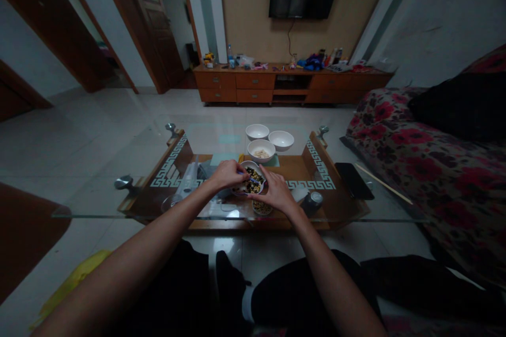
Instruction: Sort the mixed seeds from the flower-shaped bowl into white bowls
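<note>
A white bowl of mixed dark and yellow beans sits on the glass coffee table in front of me. My left hand is closed at the bowl's left rim and grips a thin blue tool that reaches over the beans. My right hand rests at the bowl's right side, fingers curled, index fingertip at the rim; what it pinches, if anything, is hidden. A small dish of light beans lies just below my right hand.
Three white bowls stand farther back: one with pale bits, two others. A dark phone, a can and a stick lie at the right. A floral sofa is on the right.
</note>
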A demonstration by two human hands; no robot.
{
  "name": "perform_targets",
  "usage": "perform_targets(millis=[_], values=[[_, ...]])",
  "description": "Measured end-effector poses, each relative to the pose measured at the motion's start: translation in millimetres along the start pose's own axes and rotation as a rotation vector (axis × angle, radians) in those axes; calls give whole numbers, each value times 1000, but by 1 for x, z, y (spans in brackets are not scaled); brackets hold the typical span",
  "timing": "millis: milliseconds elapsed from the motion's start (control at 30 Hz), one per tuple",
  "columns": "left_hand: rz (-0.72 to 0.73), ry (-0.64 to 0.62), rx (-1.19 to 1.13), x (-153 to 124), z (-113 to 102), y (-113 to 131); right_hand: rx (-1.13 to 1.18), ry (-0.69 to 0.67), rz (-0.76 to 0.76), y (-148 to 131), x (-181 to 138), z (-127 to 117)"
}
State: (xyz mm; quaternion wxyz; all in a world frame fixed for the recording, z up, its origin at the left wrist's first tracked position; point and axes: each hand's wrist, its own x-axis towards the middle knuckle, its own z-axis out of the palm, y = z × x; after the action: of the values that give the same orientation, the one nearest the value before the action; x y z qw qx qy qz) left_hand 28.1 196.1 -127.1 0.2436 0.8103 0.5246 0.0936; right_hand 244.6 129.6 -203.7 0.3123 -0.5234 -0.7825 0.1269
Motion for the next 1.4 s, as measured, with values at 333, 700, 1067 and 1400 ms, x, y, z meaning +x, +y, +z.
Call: perform_targets(millis=[333,700,1067,1400], values=[[-12,33,-128,5,4,-4,5,8,1,1,-1,0],[-103,501,-620,37,17,-6,-4,9,4,1,0,2],[-139,427,-350,30,12,-6,10,14,-11,-1,0,0],[53,225,47,-6,-24,-30,13,14,-4,-2,0,-1]])
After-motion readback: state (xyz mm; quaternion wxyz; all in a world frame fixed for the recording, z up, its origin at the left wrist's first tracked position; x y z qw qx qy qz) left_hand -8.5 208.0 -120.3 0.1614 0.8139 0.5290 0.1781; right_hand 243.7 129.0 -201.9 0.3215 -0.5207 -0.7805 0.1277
